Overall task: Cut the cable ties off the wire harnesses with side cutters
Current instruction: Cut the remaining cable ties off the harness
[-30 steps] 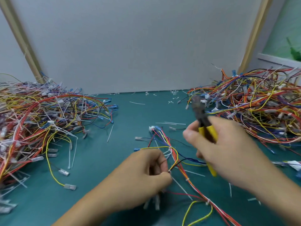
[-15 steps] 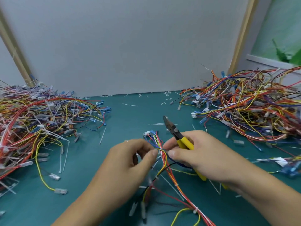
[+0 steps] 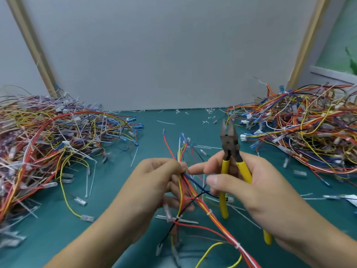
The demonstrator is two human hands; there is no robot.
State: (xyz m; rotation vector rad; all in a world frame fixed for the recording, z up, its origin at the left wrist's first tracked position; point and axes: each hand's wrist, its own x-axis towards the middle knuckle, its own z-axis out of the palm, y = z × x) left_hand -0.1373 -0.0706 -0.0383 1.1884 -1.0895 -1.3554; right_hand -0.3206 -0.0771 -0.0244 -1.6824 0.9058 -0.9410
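My left hand [image 3: 154,182] pinches a wire harness [image 3: 188,192] of red, yellow, orange, blue and black wires, held above the green mat. White cable ties [image 3: 209,212] still bind the harness lower down. My right hand [image 3: 251,190] grips yellow-handled side cutters [image 3: 230,151], jaws pointing up and slightly apart, just right of the harness. Its forefinger reaches left and touches the wires beside my left thumb.
A big heap of harnesses [image 3: 48,144] covers the left of the green mat [image 3: 119,194], another heap [image 3: 301,136] the right. Cut tie pieces [image 3: 166,122] and loose connectors lie scattered between them. A grey board closes the back.
Both hands lifted the harness higher. The cutters swung from pointing left-up to upright, and their jaws opened a little. My right forefinger stretched across to the wires.
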